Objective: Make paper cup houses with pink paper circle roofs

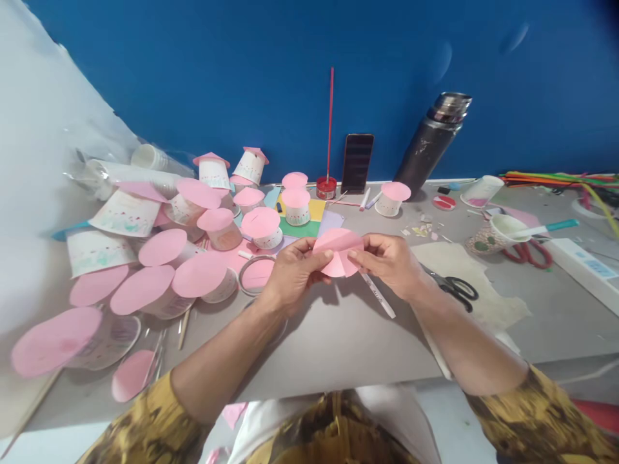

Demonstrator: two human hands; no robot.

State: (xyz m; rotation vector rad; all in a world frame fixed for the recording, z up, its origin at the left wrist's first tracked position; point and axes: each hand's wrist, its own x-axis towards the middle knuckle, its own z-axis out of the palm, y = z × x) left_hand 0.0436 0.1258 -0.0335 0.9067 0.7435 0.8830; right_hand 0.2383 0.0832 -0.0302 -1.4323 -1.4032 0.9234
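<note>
Both my hands hold a pink paper circle [338,252] above the grey table [338,335], and it is bent into a shallow cone. My left hand [291,274] pinches its left edge with thumb and fingers. My right hand [387,261] pinches its right edge. A white pen [378,295] lies on the table just under my right hand. Black scissors [454,287] lie to the right of my right wrist.
Several paper cups with pink paper tops [203,277] crowd the left of the table. A phone [358,162], a dark flask [430,145] and a red stick in a red holder [327,187] stand against the blue wall. Red scissors [529,252], cups and coloured sticks lie at the right.
</note>
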